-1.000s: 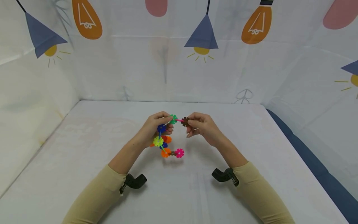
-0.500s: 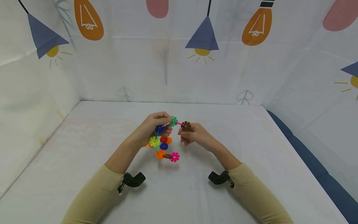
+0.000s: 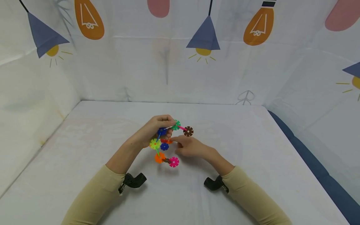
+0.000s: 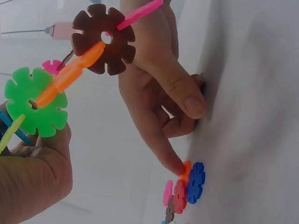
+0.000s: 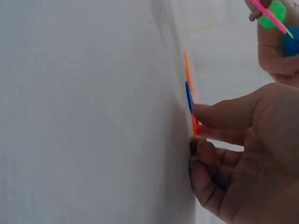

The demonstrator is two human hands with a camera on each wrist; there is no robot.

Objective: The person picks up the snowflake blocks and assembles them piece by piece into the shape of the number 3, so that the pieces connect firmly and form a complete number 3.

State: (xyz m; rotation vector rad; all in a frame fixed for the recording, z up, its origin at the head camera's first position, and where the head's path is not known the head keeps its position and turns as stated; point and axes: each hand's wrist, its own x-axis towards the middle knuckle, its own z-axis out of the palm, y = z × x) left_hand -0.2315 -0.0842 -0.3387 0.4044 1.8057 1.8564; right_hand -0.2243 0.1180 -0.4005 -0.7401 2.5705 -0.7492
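Observation:
In the head view my left hand point(image 3: 157, 126) grips a chain of slotted snowflake discs, its thumb on the green disc point(image 3: 176, 125). A brown disc point(image 3: 188, 131) sticks out at the right end of the chain. From the hand hang a yellow disc point(image 3: 155, 144), an orange disc point(image 3: 159, 157) and a pink disc point(image 3: 173, 162). My right hand point(image 3: 194, 147) is low at the table, index finger extended and touching a loose orange disc point(image 4: 187, 171). Its other fingers are bent. Beside that lie a blue disc point(image 4: 196, 183) and a red disc point(image 4: 179, 197).
More loose discs, among them a pink disc point(image 4: 168, 192), lie by the red one. The white table point(image 3: 239, 137) backs onto a printed white curtain point(image 3: 140, 68). Dark wrist cameras, such as the right one point(image 3: 213, 183), sit at both cuffs.
My right hand has let go of the brown disc and come down and left to the loose discs. The left hand stays nearly in place with the chain.

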